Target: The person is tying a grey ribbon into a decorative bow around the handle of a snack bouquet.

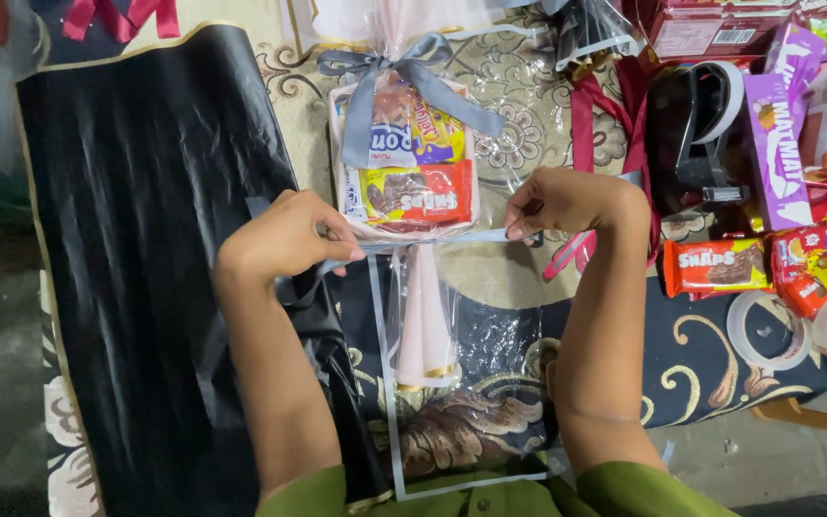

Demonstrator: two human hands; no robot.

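A glossy black wrapping sheet point(145, 239) is lying flat at left. The left hand point(284, 235) and right hand point(567, 203) are pinching a grey ribbon point(433, 238) taut between them, across a crinkly cellophane snack bouquet point(413, 172) with a pink cone handle point(425, 325). Foil-wrapped chocolate bars point(720, 266) are crowding the table's point(500, 124) right.

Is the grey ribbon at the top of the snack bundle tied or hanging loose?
Tied. The grey ribbon forms a bow with two loops around the gathered clear wrap, and its tails hang over the snack bundle.
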